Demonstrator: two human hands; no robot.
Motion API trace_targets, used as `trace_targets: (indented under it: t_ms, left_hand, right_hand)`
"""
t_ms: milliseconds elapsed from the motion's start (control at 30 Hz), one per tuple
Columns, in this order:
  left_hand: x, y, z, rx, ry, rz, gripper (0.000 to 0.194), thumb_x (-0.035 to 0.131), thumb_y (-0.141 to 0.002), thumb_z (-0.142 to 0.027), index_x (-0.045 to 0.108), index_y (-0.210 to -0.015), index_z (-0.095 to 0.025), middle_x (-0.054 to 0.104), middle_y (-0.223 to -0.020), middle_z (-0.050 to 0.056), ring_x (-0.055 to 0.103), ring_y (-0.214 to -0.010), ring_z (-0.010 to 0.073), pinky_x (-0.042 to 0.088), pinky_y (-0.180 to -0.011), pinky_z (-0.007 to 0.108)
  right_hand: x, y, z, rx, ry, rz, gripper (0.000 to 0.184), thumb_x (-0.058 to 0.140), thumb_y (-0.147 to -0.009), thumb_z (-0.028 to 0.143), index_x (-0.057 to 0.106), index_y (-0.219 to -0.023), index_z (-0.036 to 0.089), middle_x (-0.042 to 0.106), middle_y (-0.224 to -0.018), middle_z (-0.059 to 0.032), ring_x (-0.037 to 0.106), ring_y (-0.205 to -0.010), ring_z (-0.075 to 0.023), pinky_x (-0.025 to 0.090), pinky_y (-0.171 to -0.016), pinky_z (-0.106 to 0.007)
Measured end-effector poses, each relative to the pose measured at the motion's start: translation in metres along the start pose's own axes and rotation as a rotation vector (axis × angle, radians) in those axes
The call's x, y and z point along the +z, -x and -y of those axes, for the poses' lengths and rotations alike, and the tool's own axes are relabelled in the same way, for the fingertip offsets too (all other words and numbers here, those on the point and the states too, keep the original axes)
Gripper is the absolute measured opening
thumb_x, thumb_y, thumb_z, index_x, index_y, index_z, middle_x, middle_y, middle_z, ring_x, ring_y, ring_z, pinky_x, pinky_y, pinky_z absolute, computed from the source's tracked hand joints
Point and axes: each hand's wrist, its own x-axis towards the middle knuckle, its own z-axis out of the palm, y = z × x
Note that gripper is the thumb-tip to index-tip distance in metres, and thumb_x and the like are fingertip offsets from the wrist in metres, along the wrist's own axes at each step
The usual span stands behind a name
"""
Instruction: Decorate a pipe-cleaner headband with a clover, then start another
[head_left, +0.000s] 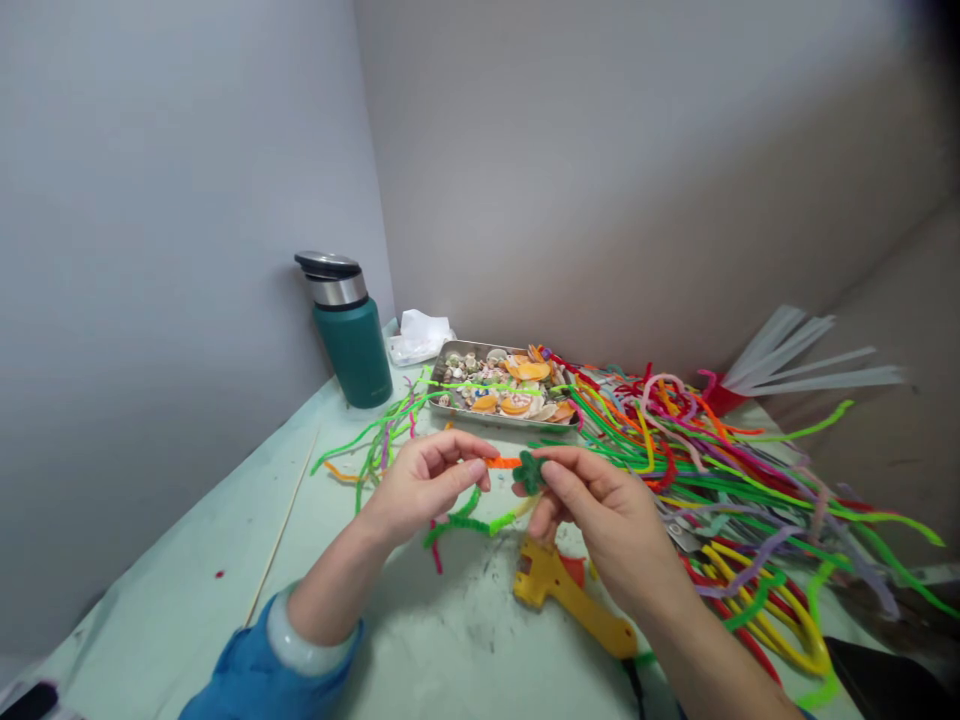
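Note:
My left hand [439, 480] pinches the left end of a short orange pipe cleaner [505, 462] above the table. In the fingers of my right hand [592, 500] is a small dark green fuzzy flower shape [531, 474], at the other end of the orange piece. Whether the two are joined I cannot tell. Under my right hand a yellow glue gun [574, 600] lies on the table, its cord running toward me. Bent green pipe cleaner pieces [465, 522] lie below and between my hands.
A metal tray [502, 420] of shells and small bits stands at the back. Left of it are a teal bottle [351, 350] and white tissue [421, 332]. Many coloured pipe cleaners [720, 450] spread over the right side, near white glue sticks [787, 360]. A thin wooden stick [281, 530] lies left.

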Motion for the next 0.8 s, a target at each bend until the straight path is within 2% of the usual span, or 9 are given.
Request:
trace_targets:
  t_ms: [133,200,267,333,400,467,633,800]
  left_hand:
    - [0.000,-0.003,0.001,-0.020,-0.055,-0.049,0.030,0.060,-0.076,-0.038,0.058,-0.097,-0.016,0.061,-0.071,-0.001,0.034,-0.037,0.0013,0.028,-0.033,0.015]
    - [0.001,-0.004,0.001,-0.039,-0.089,-0.091,0.029,0.059,-0.076,-0.039,0.057,-0.093,-0.016,0.060,-0.068,-0.001,0.034,-0.036,0.0018,0.029,-0.033,0.016]
    - [0.002,-0.004,0.001,-0.045,-0.102,-0.104,0.027,0.059,-0.076,-0.040,0.057,-0.088,-0.016,0.058,-0.065,-0.002,0.034,-0.037,0.0021,0.030,-0.034,0.015]
    - [0.003,-0.003,0.000,-0.035,-0.101,-0.081,0.026,0.059,-0.076,-0.039,0.057,-0.086,-0.015,0.056,-0.062,-0.003,0.036,-0.039,0.0024,0.031,-0.036,0.015]
    - [0.004,-0.001,-0.001,-0.023,-0.100,-0.042,0.024,0.060,-0.076,-0.037,0.059,-0.085,-0.015,0.056,-0.060,-0.003,0.038,-0.041,0.0028,0.032,-0.038,0.014]
    - [0.005,0.000,-0.002,-0.007,-0.102,-0.012,0.022,0.061,-0.075,-0.035,0.061,-0.083,-0.014,0.055,-0.058,-0.002,0.040,-0.042,0.0034,0.032,-0.039,0.015]
    - [0.005,0.001,-0.001,0.033,-0.116,0.008,0.021,0.063,-0.074,-0.033,0.063,-0.083,-0.014,0.055,-0.059,-0.001,0.044,-0.048,0.0060,0.034,-0.043,0.016]
    - [0.007,0.001,-0.001,0.092,-0.140,0.046,0.018,0.064,-0.074,-0.030,0.064,-0.083,-0.015,0.059,-0.071,0.001,0.047,-0.056,0.0075,0.037,-0.049,0.018]
  right_hand:
    - [0.001,0.000,0.001,-0.001,0.026,-0.043,0.023,0.054,-0.083,0.038,0.054,-0.089,0.016,0.063,-0.053,-0.0006,0.057,-0.046,-0.0123,0.048,-0.047,-0.024]
    - [0.000,0.000,0.000,-0.073,0.103,-0.083,0.019,0.054,-0.083,0.035,0.055,-0.087,0.016,0.062,-0.054,0.0002,0.057,-0.047,-0.0120,0.048,-0.046,-0.023]
    - [-0.002,0.001,-0.002,-0.249,0.255,-0.168,0.012,0.056,-0.083,0.029,0.057,-0.086,0.018,0.063,-0.061,-0.0005,0.059,-0.053,-0.0129,0.050,-0.050,-0.024]
    - [-0.005,0.002,-0.006,-0.525,0.474,-0.240,0.005,0.057,-0.082,0.019,0.060,-0.086,0.019,0.066,-0.076,-0.0032,0.064,-0.069,-0.0157,0.053,-0.063,-0.029]
    - [-0.007,0.002,-0.011,-0.798,0.683,-0.231,0.015,0.057,-0.079,0.010,0.062,-0.089,0.021,0.067,-0.092,-0.0056,0.063,-0.085,-0.0180,0.052,-0.075,-0.032]
    - [-0.008,0.002,-0.014,-0.962,0.803,-0.183,0.024,0.057,-0.078,0.006,0.062,-0.095,0.022,0.066,-0.099,-0.0069,0.062,-0.091,-0.0186,0.052,-0.079,-0.034]
    - [-0.008,-0.001,-0.015,-1.057,0.820,-0.178,0.026,0.056,-0.077,0.005,0.062,-0.095,0.023,0.067,-0.093,-0.0062,0.062,-0.091,-0.0202,0.051,-0.080,-0.039]
    - [-0.008,-0.001,-0.011,-0.971,0.778,-0.225,0.026,0.057,-0.076,0.004,0.061,-0.094,0.023,0.066,-0.091,-0.0057,0.061,-0.087,-0.0203,0.050,-0.076,-0.040]
